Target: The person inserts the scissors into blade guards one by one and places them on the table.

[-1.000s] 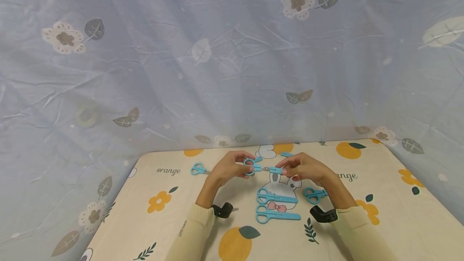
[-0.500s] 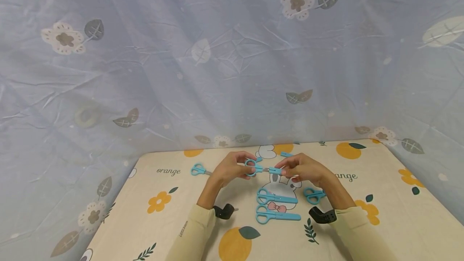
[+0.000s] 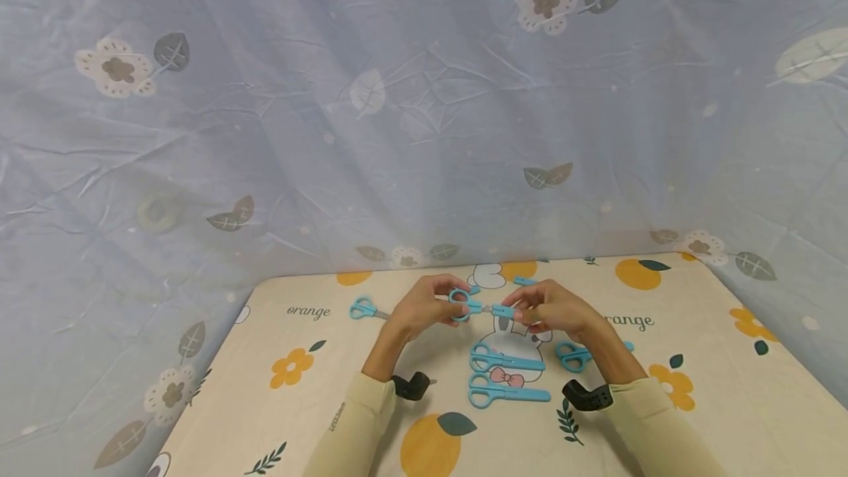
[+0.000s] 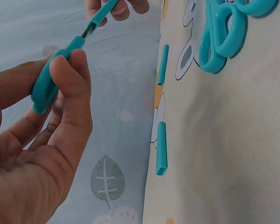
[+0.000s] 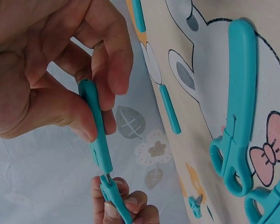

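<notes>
L hand (image 3: 427,309) pinches the handle of the held scissors (image 3: 473,307), smooth turq. plastic w/ rounded finger loops; R hand (image 3: 553,308) pinches the matching cover (image 3: 505,311) btwn thumb & fingers. Both are up in the air above the tabletop (image 3: 517,440), approx. centre, cover lined up w/ the scissors; a short bit of shiny metal blade shows btwn handle & cover.

Below: upper covered scissors (image 3: 523,364) & lower covered scissors (image 3: 526,394), about parallel, covers long, flat, round-ended. Bare scissors (image 3: 363,308) to the L, metal blades showing; another pair (image 3: 573,355) partly behind R forearm. Two loose covers, near one (image 4: 162,149) w/ a squared hollow end, other one (image 4: 163,65) just beyond.

Cloth (image 3: 245,359) on tabletop: cream, matte, printed w/ oranges, yellow flowers, sprigs, rabbit w/ pink bow. Behind, grey-blue curtain (image 3: 424,168), creased, slight sheen, leaf/flower print.

Text: "orange" in script on cloth, L side; same word R, 1st letter(s) hidden by wrist. Lettering on L sleeve (image 3: 354,418) too small to read.
</notes>
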`<action>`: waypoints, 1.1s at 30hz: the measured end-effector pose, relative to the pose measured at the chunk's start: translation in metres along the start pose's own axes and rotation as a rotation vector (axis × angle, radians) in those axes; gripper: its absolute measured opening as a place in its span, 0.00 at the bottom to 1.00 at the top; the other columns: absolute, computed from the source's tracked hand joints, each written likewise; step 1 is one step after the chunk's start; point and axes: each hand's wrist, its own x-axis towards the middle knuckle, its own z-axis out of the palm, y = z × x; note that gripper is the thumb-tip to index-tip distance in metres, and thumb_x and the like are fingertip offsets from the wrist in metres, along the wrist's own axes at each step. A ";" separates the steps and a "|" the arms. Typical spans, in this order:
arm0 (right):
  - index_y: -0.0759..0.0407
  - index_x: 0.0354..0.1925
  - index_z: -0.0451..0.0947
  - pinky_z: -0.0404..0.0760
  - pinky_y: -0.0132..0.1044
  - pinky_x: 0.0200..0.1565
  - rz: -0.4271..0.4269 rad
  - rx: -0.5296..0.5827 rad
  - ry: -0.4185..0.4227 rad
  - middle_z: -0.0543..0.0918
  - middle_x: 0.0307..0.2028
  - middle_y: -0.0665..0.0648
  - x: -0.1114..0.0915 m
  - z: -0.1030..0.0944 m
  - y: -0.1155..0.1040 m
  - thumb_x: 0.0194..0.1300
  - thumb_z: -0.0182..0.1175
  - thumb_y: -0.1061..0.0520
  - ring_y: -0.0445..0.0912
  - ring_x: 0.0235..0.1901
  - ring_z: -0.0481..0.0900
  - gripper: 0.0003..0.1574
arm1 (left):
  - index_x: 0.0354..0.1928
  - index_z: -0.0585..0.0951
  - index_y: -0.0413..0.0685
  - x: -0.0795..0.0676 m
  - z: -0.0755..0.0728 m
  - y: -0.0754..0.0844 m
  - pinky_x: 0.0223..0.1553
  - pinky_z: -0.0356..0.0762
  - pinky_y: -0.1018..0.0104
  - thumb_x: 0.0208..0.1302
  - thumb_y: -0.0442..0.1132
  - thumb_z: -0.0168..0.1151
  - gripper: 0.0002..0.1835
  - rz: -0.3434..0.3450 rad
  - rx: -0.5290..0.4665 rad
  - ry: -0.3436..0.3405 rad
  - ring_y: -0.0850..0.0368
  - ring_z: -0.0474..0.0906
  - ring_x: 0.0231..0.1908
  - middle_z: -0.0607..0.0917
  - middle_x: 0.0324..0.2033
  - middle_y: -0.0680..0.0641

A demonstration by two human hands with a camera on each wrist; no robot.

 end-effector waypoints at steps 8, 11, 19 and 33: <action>0.70 0.59 0.83 0.89 0.43 0.41 -0.032 -0.012 0.000 0.86 0.38 0.61 0.000 0.003 -0.004 0.75 0.65 0.63 0.51 0.32 0.83 0.18 | 0.55 0.86 0.44 0.000 0.000 0.002 0.39 0.93 0.56 0.68 0.28 0.71 0.15 0.019 0.036 0.005 0.43 0.92 0.38 0.85 0.42 0.45; 0.71 0.59 0.83 0.90 0.45 0.41 -0.033 -0.006 -0.014 0.86 0.39 0.64 0.001 0.004 -0.004 0.75 0.64 0.64 0.51 0.33 0.83 0.18 | 0.56 0.86 0.43 -0.001 0.000 0.003 0.38 0.93 0.57 0.68 0.27 0.72 0.16 0.035 0.055 -0.007 0.49 0.91 0.35 0.85 0.42 0.45; 0.70 0.60 0.83 0.90 0.48 0.43 -0.038 -0.025 -0.021 0.86 0.40 0.65 0.001 0.007 -0.005 0.74 0.64 0.65 0.51 0.34 0.83 0.19 | 0.56 0.86 0.40 0.000 0.000 0.002 0.37 0.93 0.59 0.67 0.27 0.72 0.16 0.042 0.059 -0.013 0.55 0.90 0.33 0.85 0.42 0.44; 0.71 0.59 0.83 0.86 0.50 0.39 -0.083 -0.102 -0.004 0.86 0.41 0.72 0.007 0.008 -0.005 0.70 0.61 0.68 0.56 0.33 0.82 0.20 | 0.53 0.87 0.41 0.002 0.003 0.003 0.36 0.93 0.59 0.66 0.27 0.72 0.14 0.005 0.013 0.009 0.47 0.92 0.36 0.84 0.38 0.46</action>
